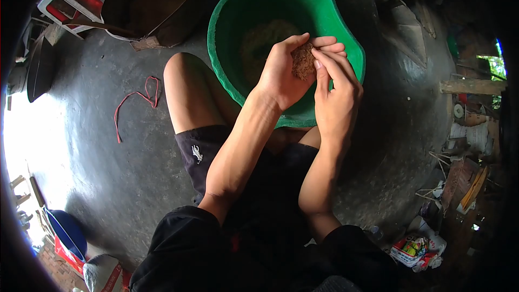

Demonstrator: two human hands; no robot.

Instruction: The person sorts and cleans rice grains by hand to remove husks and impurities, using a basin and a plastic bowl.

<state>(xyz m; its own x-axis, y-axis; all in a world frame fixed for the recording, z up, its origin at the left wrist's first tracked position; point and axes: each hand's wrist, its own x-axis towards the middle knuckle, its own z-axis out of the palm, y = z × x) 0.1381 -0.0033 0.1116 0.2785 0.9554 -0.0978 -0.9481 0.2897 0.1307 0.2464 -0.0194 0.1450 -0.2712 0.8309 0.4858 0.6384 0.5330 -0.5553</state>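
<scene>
Black cloth is seen nearest: sleeves cut off by the lower edge, and shorts over a bent knee. Above them, a brown fibrous clump is held in the cupped left hand, its underside hidden by the palm. Its right edge is pinched by the narrowed fingers of the right hand. Behind, a green basin is set on the dark floor; its pale contents are hard to make out. A red string lies well apart.
</scene>
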